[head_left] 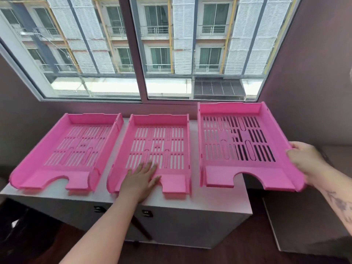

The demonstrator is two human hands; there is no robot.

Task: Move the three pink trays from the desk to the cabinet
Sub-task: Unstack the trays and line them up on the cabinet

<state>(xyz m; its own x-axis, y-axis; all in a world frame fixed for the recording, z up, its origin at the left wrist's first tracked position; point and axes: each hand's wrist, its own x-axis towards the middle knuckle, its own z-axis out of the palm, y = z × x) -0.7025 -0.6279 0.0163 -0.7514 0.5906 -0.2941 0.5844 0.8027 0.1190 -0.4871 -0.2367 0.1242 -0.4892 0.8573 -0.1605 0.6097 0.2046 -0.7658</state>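
Note:
Three pink slotted trays are side by side over a grey cabinet (202, 202) under the window. The left tray (62, 149) and the middle tray (171, 180) lie flat on the cabinet top. My left hand (142, 180) rests flat, fingers spread, on the front of the middle tray. The right tray (236, 141) is held a little above the cabinet's right end, with its right half past the cabinet edge. My right hand (304, 161) grips this tray's right side wall.
A large window (141, 50) and its sill stand right behind the trays. A purple wall closes the right side. A lower grey surface (304, 221) lies to the right of the cabinet. Dark wooden floor shows below, with dark objects at the lower left.

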